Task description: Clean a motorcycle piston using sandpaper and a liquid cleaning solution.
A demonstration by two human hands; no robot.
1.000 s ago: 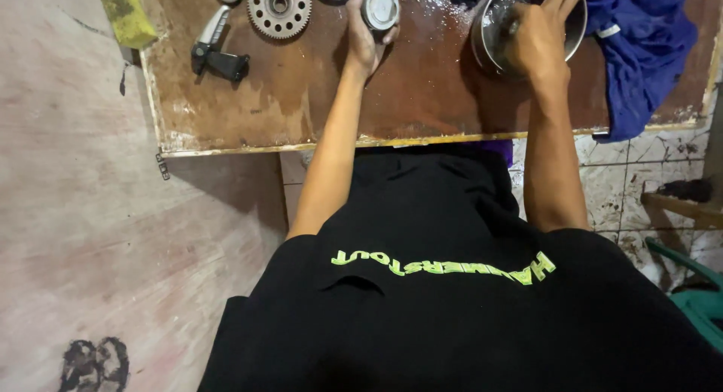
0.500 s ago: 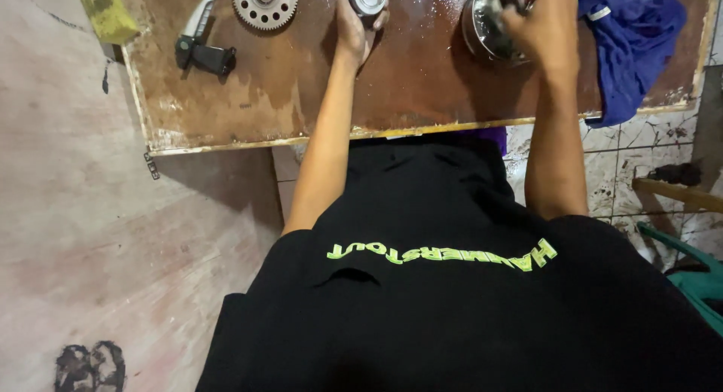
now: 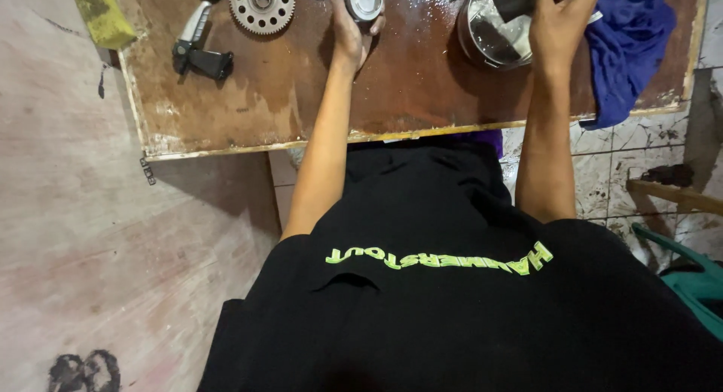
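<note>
My left hand (image 3: 351,32) was up at the top middle of the frame, fingers wrapped around a small round metal cylinder (image 3: 366,0) that stood on the wet brown board (image 3: 316,98). My right hand (image 3: 559,23) was over at the upper right, fingers curled on the rim of a shiny metal bowl (image 3: 489,30), gripping its far side; what sat inside the bowl I could not make out. A blue rag (image 3: 629,42) lay bunched just beside that hand, draped over the board's right end. Up at the top left of the board lay a toothed gear (image 3: 261,6), and left of it a dark tool with a pale handle (image 3: 197,49). A yellow sponge (image 3: 104,15) sat just off the board's left corner.
</note>
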